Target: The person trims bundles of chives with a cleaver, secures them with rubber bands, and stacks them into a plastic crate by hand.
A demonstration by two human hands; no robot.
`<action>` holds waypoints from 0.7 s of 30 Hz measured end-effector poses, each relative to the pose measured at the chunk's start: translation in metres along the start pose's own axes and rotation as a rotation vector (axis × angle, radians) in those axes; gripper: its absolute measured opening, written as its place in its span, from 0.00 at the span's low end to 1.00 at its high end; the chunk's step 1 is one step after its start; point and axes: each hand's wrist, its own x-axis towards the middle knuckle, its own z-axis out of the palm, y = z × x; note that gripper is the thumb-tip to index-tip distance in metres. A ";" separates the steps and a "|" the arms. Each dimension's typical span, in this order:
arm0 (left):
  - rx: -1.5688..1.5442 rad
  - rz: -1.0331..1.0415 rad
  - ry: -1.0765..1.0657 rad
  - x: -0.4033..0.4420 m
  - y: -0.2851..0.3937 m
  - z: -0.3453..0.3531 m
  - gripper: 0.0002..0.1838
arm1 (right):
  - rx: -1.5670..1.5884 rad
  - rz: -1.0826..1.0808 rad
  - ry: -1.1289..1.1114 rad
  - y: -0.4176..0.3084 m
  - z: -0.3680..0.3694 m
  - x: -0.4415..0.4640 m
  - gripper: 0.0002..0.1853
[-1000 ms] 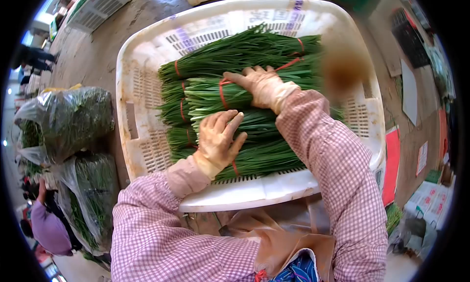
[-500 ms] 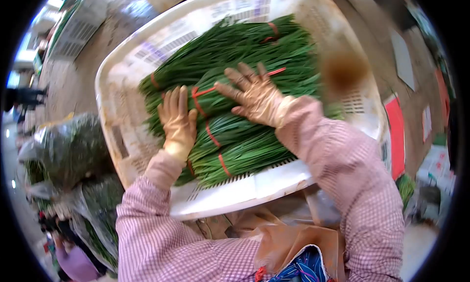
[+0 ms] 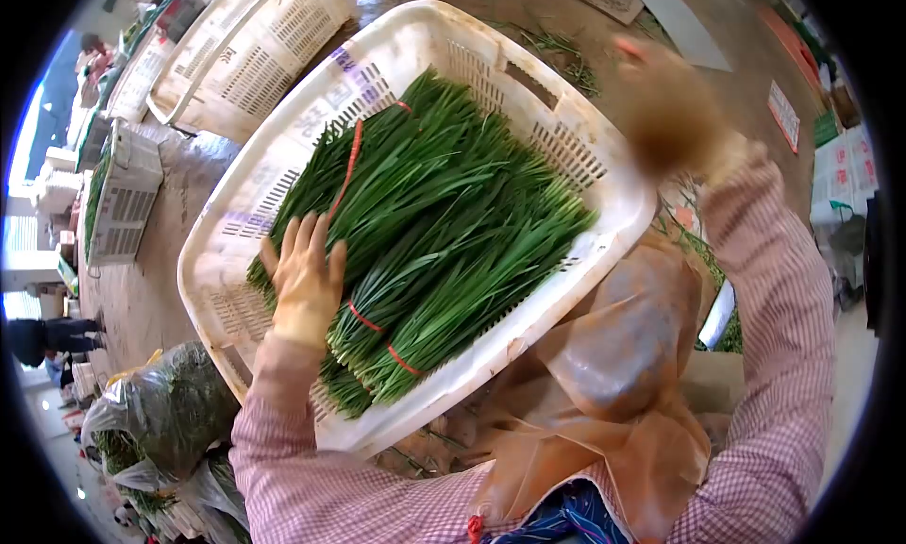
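Observation:
Bundles of long green garlic chives [image 3: 453,195] lie side by side in a white plastic basket [image 3: 212,251]. Thin red bands [image 3: 366,316] circle some of them, and a longer red strip [image 3: 351,162] runs across the leaves near the left end. My left hand [image 3: 307,275], in a yellowish glove, rests with spread fingers on the left ends of the chives. Beyond the basket's right rim, my right hand [image 3: 694,119] is raised. Blur and a brown smudge on the view hide its fingers, so whether it holds anything is unclear.
Large white slatted crates [image 3: 255,58] stand at upper left, a smaller crate [image 3: 127,195] farther left. A clear plastic bag of greens [image 3: 175,412] sits at lower left. Scattered leaves [image 3: 557,58] lie on the floor behind the basket. A brown apron [image 3: 604,431] covers my lap.
My right hand has left the chives and swung out past the basket's right side. My left hand stays on the left ends. The basket looks turned as the view has shifted.

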 end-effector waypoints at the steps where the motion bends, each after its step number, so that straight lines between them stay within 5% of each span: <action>1: -0.031 -0.025 0.044 0.016 0.001 0.010 0.24 | -0.015 -0.056 -0.029 0.030 0.002 -0.011 0.15; 3: -0.047 0.006 0.102 0.035 0.003 0.042 0.24 | -0.034 -0.120 -0.044 0.043 0.006 -0.014 0.14; 5: -0.200 -0.096 -0.052 0.028 0.019 0.065 0.26 | 0.234 0.005 -0.107 0.003 0.007 -0.016 0.13; 14: -0.092 0.043 0.044 0.008 0.044 0.059 0.28 | 0.896 0.494 -0.371 -0.081 0.113 0.056 0.08; 21: -0.151 0.040 0.037 0.010 0.048 0.055 0.30 | 0.882 0.557 -0.615 -0.049 0.197 0.065 0.07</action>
